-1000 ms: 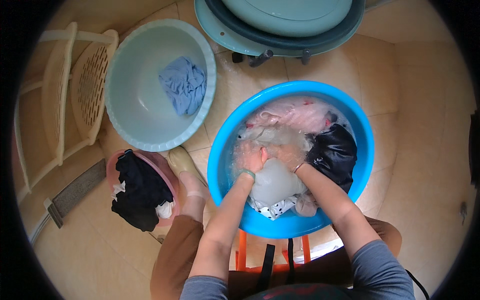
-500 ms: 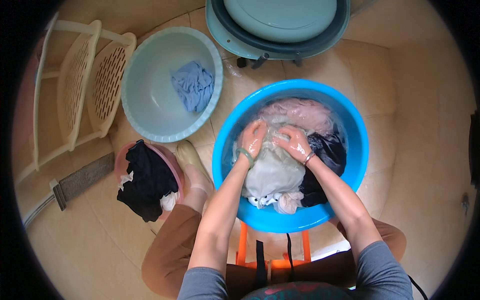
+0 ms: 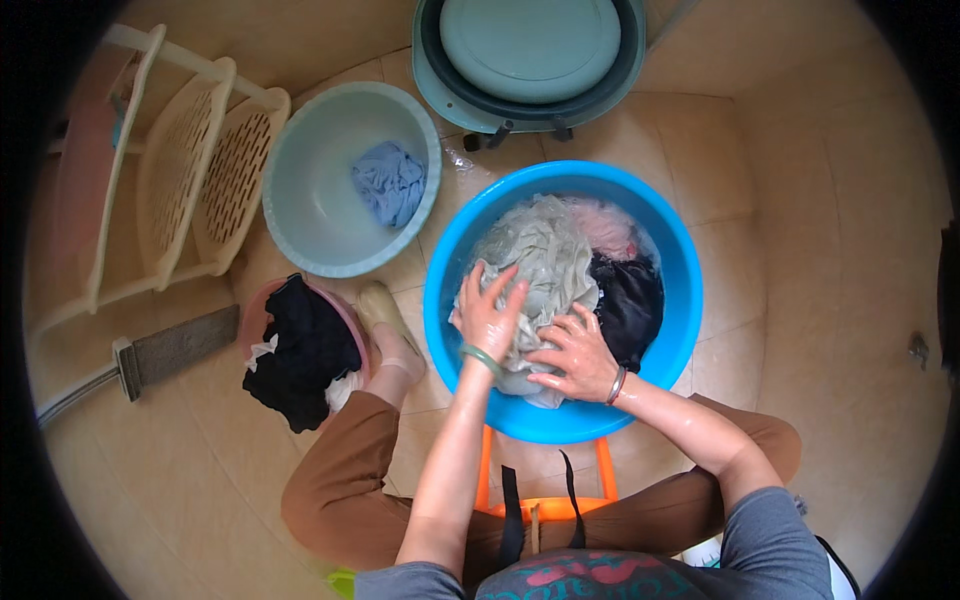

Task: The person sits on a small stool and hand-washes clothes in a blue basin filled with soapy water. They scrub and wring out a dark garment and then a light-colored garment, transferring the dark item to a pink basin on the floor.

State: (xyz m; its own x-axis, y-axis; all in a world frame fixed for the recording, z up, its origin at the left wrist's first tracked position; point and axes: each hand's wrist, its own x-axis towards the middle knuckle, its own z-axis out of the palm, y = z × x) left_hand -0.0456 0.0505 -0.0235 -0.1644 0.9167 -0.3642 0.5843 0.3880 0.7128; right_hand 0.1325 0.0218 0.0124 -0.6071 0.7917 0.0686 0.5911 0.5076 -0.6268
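A bright blue basin point(image 3: 686, 375) in front of me holds water and wet clothes. Bunched in its middle and left lies a pale grey-white garment point(image 3: 545, 255). My left hand point(image 3: 489, 312) rests on that garment's left side, its fingers spread. Lower right on the same cloth is my right hand point(image 3: 582, 358), fingers also apart, gripping nothing that I can see. To the right a black garment point(image 3: 628, 305) lies wet in the water. A pink garment point(image 3: 603, 228) sits at the far side of the basin, partly covered by the pale one.
A pale green basin point(image 3: 310, 180) with a blue cloth point(image 3: 388, 183) stands far left. Nearer is a pink basin point(image 3: 345, 312) piled with black clothing point(image 3: 298, 355). Left are a cream rack point(image 3: 225, 185) and a flat mop point(image 3: 185, 348). A folded tub point(image 3: 530, 50) leans at the back.
Both hands have come toward me and opened out on the pale garment. That garment now bunches farther back, over part of the pink one. The whole view has shifted slightly.
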